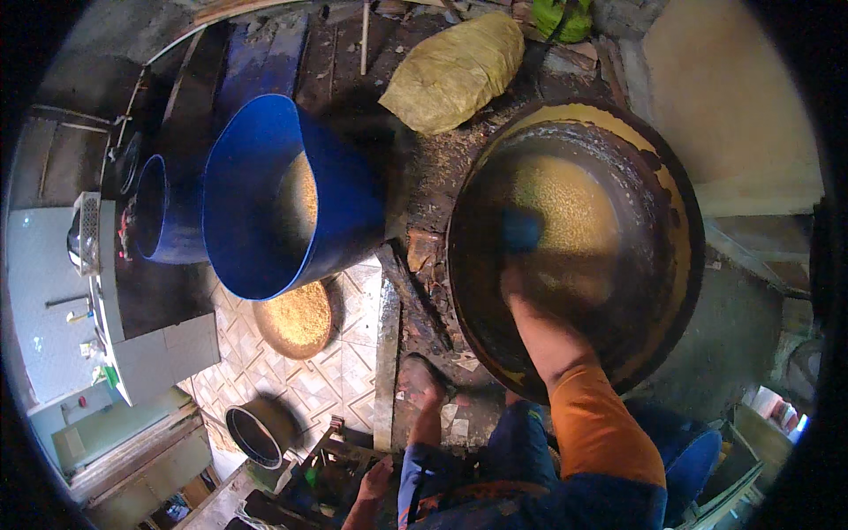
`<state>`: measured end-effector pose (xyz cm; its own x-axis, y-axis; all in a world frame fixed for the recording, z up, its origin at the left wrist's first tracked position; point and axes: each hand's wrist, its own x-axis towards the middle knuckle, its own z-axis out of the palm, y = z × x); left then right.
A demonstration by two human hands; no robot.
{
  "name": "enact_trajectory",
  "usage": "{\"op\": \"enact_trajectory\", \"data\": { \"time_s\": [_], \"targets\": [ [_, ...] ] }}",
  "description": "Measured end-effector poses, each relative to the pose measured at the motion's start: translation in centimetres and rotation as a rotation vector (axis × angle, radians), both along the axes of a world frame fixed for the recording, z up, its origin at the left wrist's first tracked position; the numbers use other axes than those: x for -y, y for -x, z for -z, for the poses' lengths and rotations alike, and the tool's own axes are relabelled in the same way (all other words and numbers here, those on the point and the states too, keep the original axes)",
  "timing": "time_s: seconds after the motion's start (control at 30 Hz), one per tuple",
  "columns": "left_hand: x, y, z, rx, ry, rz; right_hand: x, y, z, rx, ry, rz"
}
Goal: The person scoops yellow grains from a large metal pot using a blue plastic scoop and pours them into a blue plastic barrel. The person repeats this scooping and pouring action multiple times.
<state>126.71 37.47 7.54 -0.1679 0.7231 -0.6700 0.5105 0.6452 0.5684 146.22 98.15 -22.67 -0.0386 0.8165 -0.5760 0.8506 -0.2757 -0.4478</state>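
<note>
My right hand (pixel 514 284), below an orange sleeve, reaches into a wide dark pot (pixel 676 265) and is closed on a small blue cup-like scoop (pixel 522 230), smeared by motion. Yellow grain (pixel 565 203) lies in cloudy liquid in the pot, beside the scoop. Down at the lower edge, my left hand (pixel 378 477) hangs near a dark wooden piece of furniture. Its fingers are too small and dim to make out, and nothing plainly shows in it.
A tall blue tub (pixel 256 256) with grain inside stands left of the pot. A round basket of grain (pixel 296 322) sits on the tiles. Nearby are a metal pot (pixel 261 433), a charred log (pixel 415 296), a yellowish sack (pixel 459 71) and my bare foot (pixel 421 380).
</note>
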Motion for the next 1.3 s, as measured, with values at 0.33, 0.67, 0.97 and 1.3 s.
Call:
{"op": "enact_trajectory", "data": {
  "time_s": [0.33,0.67,0.97,1.3],
  "targets": [
    [-4.6,-0.9,-5.0,0.125,0.347,-0.409,1.7,1.8,-13.5,-0.389,0.361,0.227],
    [0.2,-1.0,-1.3,-0.103,0.301,0.022,5.5,-5.0,-37.5,-0.968,0.752,0.639],
    [0.2,0.1,-5.2,0.317,0.132,-0.806,9.5,-0.2,-57.1,-0.968,0.45,0.29],
    [7.1,-1.0,-3.1,0.304,0.036,-1.186,17.3,18.1,-56.5,-0.796,0.643,-0.186]
  ]
}}
